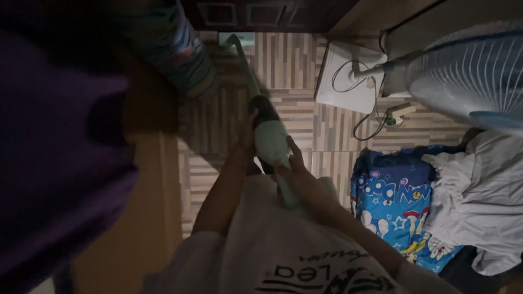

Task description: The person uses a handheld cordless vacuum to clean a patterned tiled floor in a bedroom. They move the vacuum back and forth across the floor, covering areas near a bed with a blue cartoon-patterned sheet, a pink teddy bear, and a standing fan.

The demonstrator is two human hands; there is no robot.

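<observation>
I see both hands on a pale green stick vacuum cleaner (269, 139) over the striped wood-pattern floor (305, 117). Right hand (297, 174) wraps its handle; left hand (248, 136) grips the body, though dim light hides the fingers. White pedestal fan (468, 76) stands right.

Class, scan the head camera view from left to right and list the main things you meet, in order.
Purple cloth → striped fabric roll → left hand → pale green stick vacuum → right hand → white fan base → blue cartoon-print bedding → fan head.
</observation>
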